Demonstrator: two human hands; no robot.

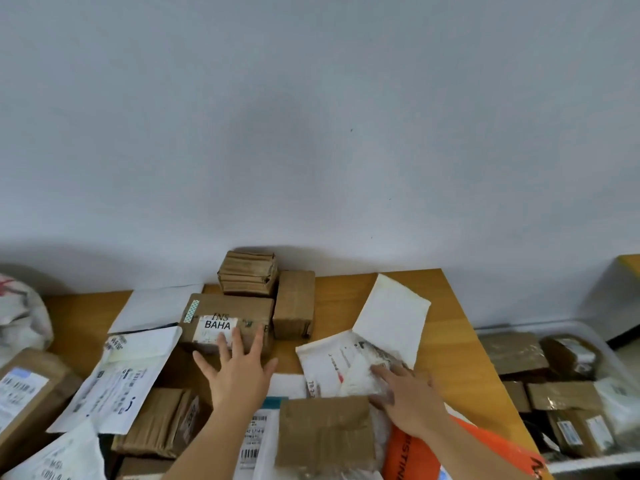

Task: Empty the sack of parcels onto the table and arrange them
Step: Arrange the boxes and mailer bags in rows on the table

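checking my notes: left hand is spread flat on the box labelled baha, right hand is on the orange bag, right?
Not quite. The left hand does reach the BAHA box, but the head view shows the right hand on a white mailer, not the orange bag.

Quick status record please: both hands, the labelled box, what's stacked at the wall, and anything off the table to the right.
left hand: left hand open, fingers spread, fingertips on the BAHA box
right hand: right hand flat on the white mailers
back of table: bundle of flat cartons beside a taped brown box, both by the wall
table: wooden table, crowded with parcels
right of table: clear bin holding more parcels
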